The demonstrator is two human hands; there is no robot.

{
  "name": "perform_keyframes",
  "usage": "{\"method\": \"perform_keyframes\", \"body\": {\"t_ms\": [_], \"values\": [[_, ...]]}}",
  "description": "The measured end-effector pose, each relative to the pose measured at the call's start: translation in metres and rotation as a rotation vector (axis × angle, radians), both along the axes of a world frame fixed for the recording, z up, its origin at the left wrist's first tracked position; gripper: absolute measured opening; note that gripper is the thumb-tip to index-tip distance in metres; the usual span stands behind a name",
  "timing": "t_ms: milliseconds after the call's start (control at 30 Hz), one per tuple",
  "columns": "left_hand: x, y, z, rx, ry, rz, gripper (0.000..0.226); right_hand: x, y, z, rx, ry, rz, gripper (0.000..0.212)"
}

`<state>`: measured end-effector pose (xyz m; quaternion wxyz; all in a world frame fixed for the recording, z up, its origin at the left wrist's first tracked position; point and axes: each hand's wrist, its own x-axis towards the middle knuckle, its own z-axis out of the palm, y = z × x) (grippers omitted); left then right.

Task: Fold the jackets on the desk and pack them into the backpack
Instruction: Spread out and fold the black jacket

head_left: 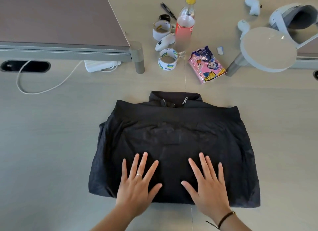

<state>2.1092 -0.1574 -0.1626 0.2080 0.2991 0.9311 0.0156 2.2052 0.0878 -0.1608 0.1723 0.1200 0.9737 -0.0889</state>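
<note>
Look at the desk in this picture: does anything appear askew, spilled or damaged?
Nothing is spilled or damaged. The folded black jacket lies flat, both open hands pressing it. The clear plastic bottle with pink drink stands upright, capped. Only the jacket's left edge bulges slightly unevenly.

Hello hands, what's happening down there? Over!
Left hand and right hand flat, fingers spread, on black jacket. Jacket folded on desk. Backpack not in view.
</note>
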Motion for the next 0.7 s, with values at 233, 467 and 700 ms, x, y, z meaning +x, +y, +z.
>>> {"method": "perform_keyframes", "body": {"t_ms": [233,467,700], "values": [[-0.016,-0.030,-0.003,-0.077,0.047,0.049,0.082,0.007,0.017,-0.004,0.126,-0.069,-0.009,0.080],[-0.025,-0.064,-0.002,-0.111,0.083,0.118,0.084,0.012,0.028,0.001,0.181,-0.077,-0.155,0.086],[-0.041,-0.066,-0.005,-0.101,0.130,0.051,0.086,0.015,0.025,0.002,0.180,-0.090,-0.231,0.090]]}}
